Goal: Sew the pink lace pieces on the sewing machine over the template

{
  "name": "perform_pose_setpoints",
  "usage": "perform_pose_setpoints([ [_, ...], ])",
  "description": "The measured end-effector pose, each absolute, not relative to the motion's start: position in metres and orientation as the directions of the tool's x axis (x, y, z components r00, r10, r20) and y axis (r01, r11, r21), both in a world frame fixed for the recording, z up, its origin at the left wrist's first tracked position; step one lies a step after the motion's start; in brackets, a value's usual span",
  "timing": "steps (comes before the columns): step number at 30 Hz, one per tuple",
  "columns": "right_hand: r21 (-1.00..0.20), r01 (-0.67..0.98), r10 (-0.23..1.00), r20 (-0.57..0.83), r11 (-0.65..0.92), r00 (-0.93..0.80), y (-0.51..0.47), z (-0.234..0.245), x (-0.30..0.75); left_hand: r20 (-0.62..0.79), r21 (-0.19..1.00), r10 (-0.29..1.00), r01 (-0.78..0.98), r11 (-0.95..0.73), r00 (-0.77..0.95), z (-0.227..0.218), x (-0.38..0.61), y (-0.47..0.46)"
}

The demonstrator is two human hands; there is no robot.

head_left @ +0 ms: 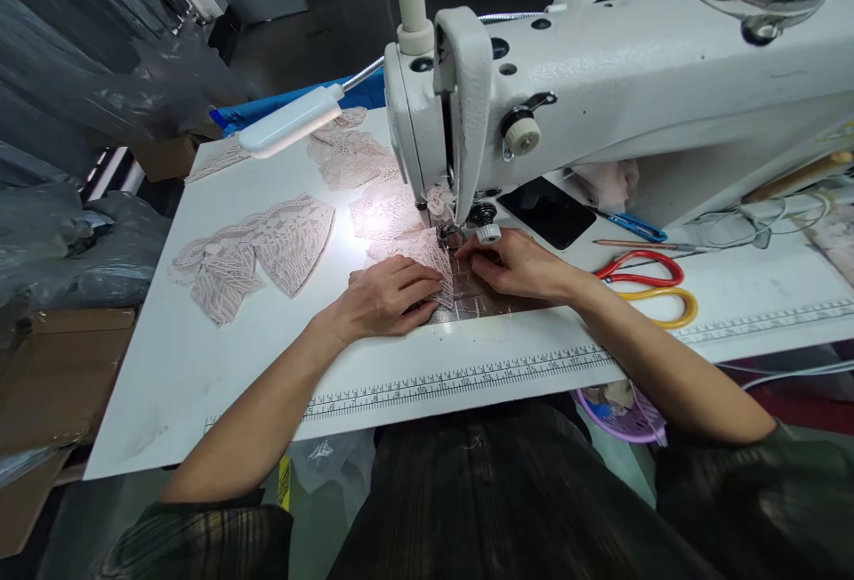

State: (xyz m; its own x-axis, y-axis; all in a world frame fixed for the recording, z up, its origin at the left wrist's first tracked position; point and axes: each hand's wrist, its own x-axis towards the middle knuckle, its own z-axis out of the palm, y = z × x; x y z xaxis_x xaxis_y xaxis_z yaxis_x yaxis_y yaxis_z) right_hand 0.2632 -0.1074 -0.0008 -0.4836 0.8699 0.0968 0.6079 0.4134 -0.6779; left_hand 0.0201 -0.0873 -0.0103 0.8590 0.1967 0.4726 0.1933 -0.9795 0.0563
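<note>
My left hand (393,295) rests on a pale pink lace piece (417,248) at the sewing machine, its fingers lying flat over the lace. That lace runs under the needle area of the white sewing machine (600,73). Just right of the presser foot (451,238), my right hand (520,265) has its thumb and forefinger closed together at the lace's edge. Whatever is between those fingertips is too small to make out. Left of my hands lies another lace piece (294,242), with more lace (350,157) further back.
A small lamp (294,122) reaches over the table. Right of my right hand are a black phone (548,211), blue snips (637,226), a pencil (644,245) and scissors with red and yellow handles (667,295). A ruler strip (454,382) lines the front edge.
</note>
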Motion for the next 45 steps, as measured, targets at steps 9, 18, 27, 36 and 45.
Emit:
perform_pose_setpoints([
  [9, -0.515, 0.641, 0.815, 0.250, 0.569, -0.523, -0.117, -0.028, 0.258, 0.481, -0.048, 0.167, 0.216, -0.975, 0.860, -0.011, 0.022, -0.091],
  [18, -0.496, 0.610, 0.782, 0.314, 0.618, -0.538, -0.118, -0.029, 0.260, 0.518, -0.083, 0.152, 0.227, -0.970, 0.842, -0.013, 0.023, -0.093],
  [27, -0.433, 0.588, 0.728, 0.351, 0.684, -0.589, -0.118, -0.028, 0.263, 0.236, -0.053, 0.122, 0.139, -0.989, 0.964, 0.013, 0.020, -0.099],
  [36, -0.413, 0.624, 0.747, 0.317, 0.664, -0.585, -0.121, -0.023, 0.261, 0.153, -0.031, 0.151, 0.158, -0.987, 0.977, 0.015, 0.019, -0.095],
  [45, -0.357, 0.729, 0.811, 0.212, 0.584, -0.545, -0.118, -0.019, 0.256, 0.212, -0.007, 0.234, 0.241, -0.971, 0.949, 0.007, 0.016, -0.095],
])
